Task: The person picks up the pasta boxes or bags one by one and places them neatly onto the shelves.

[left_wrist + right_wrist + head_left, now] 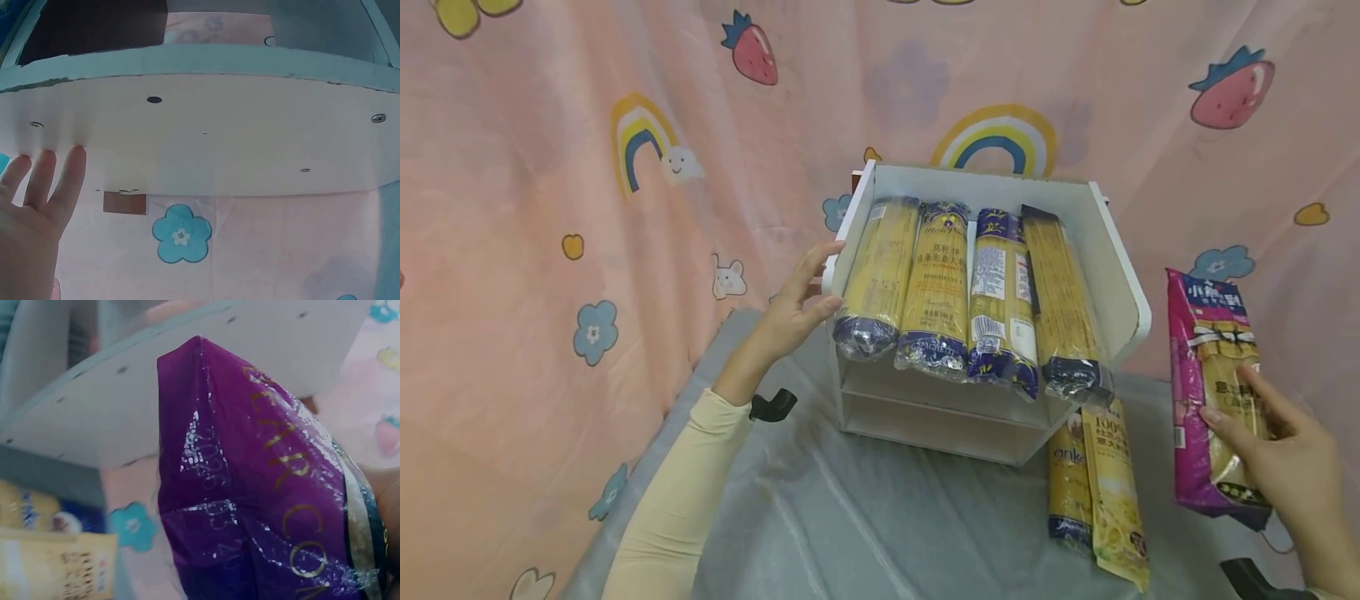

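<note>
R. hand (1296, 458), fingers pinching pink pasta pkg. (1216, 400), right of white shelf unit (1116, 292); L. hand (792, 307), fingers spread, touches unit's L. side. Top tier (1093, 237) holds 4 pasta pkgs. (938, 283); 2 yellow pkgs. (1117, 492) on table (925, 533) alongside.

Diffuse light fills the head view. In the dimmer right wrist view, glare speckles the magenta pasta packet (231, 475); left of it, a yellow pasta packet (50, 565) is blurred.
</note>
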{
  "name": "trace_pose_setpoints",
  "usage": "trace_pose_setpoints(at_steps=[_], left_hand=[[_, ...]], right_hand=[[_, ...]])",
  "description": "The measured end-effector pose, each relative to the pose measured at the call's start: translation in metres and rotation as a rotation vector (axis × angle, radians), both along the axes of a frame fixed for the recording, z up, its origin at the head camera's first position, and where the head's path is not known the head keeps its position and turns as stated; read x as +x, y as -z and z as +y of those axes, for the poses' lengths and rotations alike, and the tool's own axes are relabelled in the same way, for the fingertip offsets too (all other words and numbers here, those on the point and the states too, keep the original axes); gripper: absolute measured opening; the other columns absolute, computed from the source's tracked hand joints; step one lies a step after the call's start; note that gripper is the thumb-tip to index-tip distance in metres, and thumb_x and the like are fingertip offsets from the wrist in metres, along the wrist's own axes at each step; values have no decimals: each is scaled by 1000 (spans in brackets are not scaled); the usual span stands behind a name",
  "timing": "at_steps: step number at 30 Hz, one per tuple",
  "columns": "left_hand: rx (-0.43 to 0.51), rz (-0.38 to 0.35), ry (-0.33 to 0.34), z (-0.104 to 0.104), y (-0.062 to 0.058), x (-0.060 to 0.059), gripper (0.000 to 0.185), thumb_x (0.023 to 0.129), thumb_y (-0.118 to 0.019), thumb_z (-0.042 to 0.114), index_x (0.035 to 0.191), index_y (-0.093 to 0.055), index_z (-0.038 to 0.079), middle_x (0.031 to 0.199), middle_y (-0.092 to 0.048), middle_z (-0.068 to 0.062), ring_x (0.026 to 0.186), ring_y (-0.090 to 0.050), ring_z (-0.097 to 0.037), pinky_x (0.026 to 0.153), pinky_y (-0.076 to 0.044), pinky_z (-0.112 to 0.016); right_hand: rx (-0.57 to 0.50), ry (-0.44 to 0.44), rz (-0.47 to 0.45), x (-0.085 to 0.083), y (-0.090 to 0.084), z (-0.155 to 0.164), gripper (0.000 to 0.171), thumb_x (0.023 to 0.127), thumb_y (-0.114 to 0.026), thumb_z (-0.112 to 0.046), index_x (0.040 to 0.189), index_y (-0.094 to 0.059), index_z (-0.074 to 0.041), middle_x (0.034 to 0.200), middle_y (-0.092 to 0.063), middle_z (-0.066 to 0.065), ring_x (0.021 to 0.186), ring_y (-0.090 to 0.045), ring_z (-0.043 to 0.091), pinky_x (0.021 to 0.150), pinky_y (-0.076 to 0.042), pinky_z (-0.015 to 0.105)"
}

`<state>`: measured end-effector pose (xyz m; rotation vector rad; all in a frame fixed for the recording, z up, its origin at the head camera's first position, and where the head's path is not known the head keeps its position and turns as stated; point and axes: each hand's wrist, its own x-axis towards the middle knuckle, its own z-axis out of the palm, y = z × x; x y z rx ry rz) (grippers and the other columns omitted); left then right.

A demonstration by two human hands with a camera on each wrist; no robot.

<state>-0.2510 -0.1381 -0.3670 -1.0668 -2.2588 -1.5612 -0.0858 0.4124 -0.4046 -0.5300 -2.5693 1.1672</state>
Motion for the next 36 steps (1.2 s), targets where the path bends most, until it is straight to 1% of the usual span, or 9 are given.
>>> trace_pose_setpoints(at_steps=[4,9,16,21,23,27,29,32,36], left_hand=[[-1,-4,-2,0,1,1,66,98,-55,44,155,-27,22,158,-30,-6,125,-48,-30,101,-49,-54],[-1,-3,-12,0,2,1,70,97,-54,51,155,-27,22,157,-31,-7,124,-48,-31,100,-49,-55],[3,1,-15,0,3,1,67,98,-55,45,155,-27,22,157,-32,-8,125,-48,-32,101,-48,-57],[6,8,-20,1,4,0,71,97,-53,53,154,-27,21,156,-32,-8,124,-49,-33,100,-49,-58],[4,9,-22,1,4,-1,74,95,-52,59,154,-27,21,156,-32,-8,124,-49,-33,100,-49,-58],[2,9,-22,1,4,-1,75,95,-52,60,154,-27,21,157,-31,-8,125,-48,-32,101,-48,-57],[2,9,-23,1,4,0,72,97,-53,54,155,-27,21,157,-30,-8,125,-48,-32,102,-48,-57],[9,3,-15,1,4,0,70,97,-54,51,154,-27,20,158,-30,-9,126,-48,-33,102,-48,-56],[15,-1,-4,2,3,-1,78,95,-52,61,154,-26,19,157,-30,-10,125,-48,-33,103,-47,-56]], right_hand=[[4,-27,83,-3,-23,-8,71,92,-70,-23,151,-34,-39,91,-43,-32,59,-54,-8,43,-52,22],[7,-96,193,-9,-53,-21,69,93,-68,-11,150,-38,-35,97,-45,-33,60,-54,-12,41,-49,17],[-48,-171,246,-14,-88,-37,68,92,-66,-4,149,-41,-32,101,-53,-30,62,-58,-11,42,-50,17],[-14,-203,293,-17,-102,-47,68,92,-66,-1,149,-43,-28,107,-55,-28,67,-59,-14,43,-50,15],[-20,-224,317,-19,-107,-51,68,91,-66,1,149,-44,-26,105,-55,-29,67,-61,-14,43,-50,16],[-20,-255,347,-21,-115,-60,68,90,-66,4,149,-46,-22,104,-56,-28,69,-62,-14,44,-50,15],[-13,-259,356,-21,-119,-65,67,89,-67,5,148,-47,-22,104,-57,-27,69,-62,-14,45,-51,15],[-8,-264,340,-19,-126,-73,68,90,-67,3,148,-46,-23,105,-57,-25,71,-61,-12,46,-51,14],[2,-304,314,-15,-133,-84,68,91,-65,3,150,-44,-24,109,-57,-23,76,-61,-9,49,-52,15]])
